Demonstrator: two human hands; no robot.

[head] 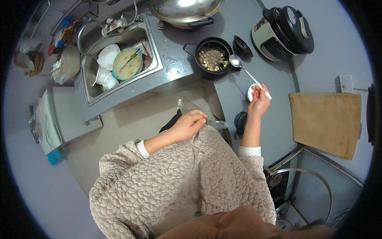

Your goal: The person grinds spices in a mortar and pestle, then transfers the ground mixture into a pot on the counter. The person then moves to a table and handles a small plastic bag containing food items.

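My right hand (259,103) grips the white handle of a long metal spoon (250,75). The spoon's bowl hangs at the right rim of a small black pot (213,56), which holds a heap of brownish grains with pale pieces around it. Behind my right fingers sits a white round container or lid (250,92), partly hidden. Close to my body, my left hand (189,124) pinches a clear plastic bag (219,123). Part of the bag hangs below the hand and is hard to make out.
Against the pot's right side leans a black lid (242,47). An electric pressure cooker (280,34) stands at the counter's back right, and a lidded wok (188,13) at the back. The sink (153,62) holds dishes. A wooden cutting board (326,124) leans on the wall.
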